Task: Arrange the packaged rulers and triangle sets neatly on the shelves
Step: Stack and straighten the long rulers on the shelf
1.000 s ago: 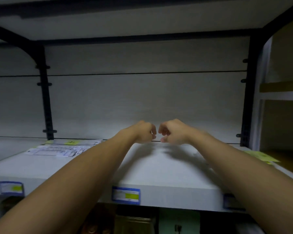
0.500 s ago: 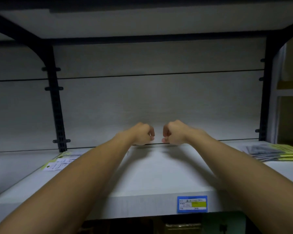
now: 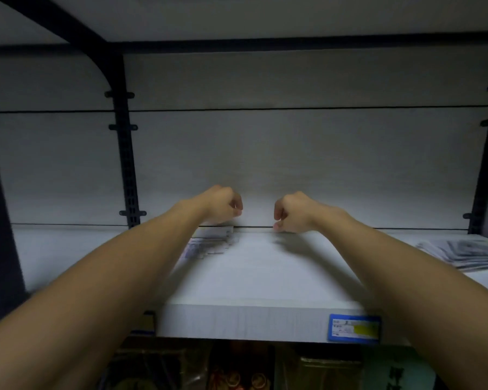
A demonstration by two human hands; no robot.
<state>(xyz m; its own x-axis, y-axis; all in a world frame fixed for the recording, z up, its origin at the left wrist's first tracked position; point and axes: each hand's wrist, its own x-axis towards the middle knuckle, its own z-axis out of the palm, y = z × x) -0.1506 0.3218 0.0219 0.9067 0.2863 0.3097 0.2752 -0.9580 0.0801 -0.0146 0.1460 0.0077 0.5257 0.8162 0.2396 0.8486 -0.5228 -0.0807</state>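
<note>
My left hand (image 3: 223,205) hovers curled into a fist at the back of the white shelf (image 3: 265,277), right above the far end of a flat packaged ruler set (image 3: 212,243) that my left forearm partly covers. I cannot tell whether the hand touches the pack. My right hand (image 3: 293,212) is also curled, a short gap to the right, its thumb tip down at the shelf's back edge with nothing in it. A fanned stack of packaged sets (image 3: 462,251) lies at the shelf's right end.
Black uprights stand at the left (image 3: 127,164) and the right (image 3: 482,164), with a shelf board overhead. A blue price label (image 3: 354,327) sits on the shelf's front edge. Dark goods fill the level below (image 3: 237,370).
My two fists have drifted apart, leaving a wider gap. The view has shifted, so the ruler pack now shows under my left hand and the right stack is in sight.
</note>
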